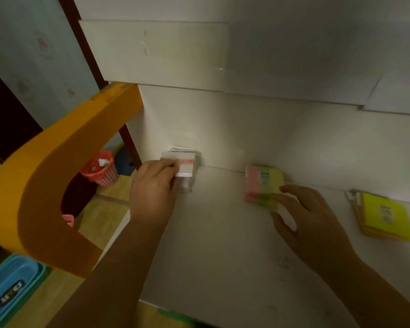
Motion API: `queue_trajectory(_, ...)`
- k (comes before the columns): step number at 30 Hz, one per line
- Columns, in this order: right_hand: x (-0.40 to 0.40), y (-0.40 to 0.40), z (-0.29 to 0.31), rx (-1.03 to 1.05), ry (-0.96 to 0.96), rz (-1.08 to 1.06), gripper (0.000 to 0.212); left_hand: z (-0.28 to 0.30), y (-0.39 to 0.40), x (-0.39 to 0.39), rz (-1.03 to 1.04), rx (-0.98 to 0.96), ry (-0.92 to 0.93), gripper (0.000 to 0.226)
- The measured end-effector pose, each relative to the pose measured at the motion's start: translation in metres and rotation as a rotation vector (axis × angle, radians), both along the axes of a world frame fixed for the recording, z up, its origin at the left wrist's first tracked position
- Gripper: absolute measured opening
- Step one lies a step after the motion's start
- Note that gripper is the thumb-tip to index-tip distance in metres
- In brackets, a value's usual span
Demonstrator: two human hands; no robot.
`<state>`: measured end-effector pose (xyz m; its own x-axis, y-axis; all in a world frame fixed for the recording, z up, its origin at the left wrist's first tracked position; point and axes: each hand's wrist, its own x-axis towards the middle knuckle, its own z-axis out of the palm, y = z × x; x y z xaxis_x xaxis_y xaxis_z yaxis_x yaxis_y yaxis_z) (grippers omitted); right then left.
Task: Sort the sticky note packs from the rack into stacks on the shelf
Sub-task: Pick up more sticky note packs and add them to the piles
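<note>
Fingers of the left hand [152, 185] curl over a white sticky note pack [187, 168] with a pink band, its grip closed on the top pack of a clear-wrapped stack [187, 183] in the back left corner of the white shelf [223, 245]. Right hand [315, 223] reaches toward a pink, green and yellow pastel pack stack [263, 183] near the back wall, fingers spread wide and loose, fingertips [276, 197] at its near edge; actual contact is blurred. Well to the right lies a yellow pack stack [384, 216]. Left of the shelf stand an orange curved frame [57, 174], a red mesh basket [100, 169] and a blue tub [12, 287].
</note>
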<state>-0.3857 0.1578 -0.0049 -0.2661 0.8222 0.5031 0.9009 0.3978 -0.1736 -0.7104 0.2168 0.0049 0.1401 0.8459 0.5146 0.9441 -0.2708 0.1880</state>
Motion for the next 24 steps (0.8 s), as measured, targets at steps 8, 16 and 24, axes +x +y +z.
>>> queue_trajectory(8, 0.0, -0.028, 0.003, -0.04, 0.032, 0.002, 0.033, -0.029, 0.012, -0.009, 0.001, -0.035, -0.007, 0.031)
queue_trajectory(16, -0.016, -0.038, 0.006, -0.049, 0.017, -0.013, 0.032, -0.03, 0.006, -0.006, 0.033, -0.147, -0.021, 0.037)
queue_trajectory(24, -0.024, -0.064, 0.009, -0.06, 0.016, -0.077, 0.033, -0.025, -0.003, 0.005, 0.062, -0.139, -0.08, 0.049)
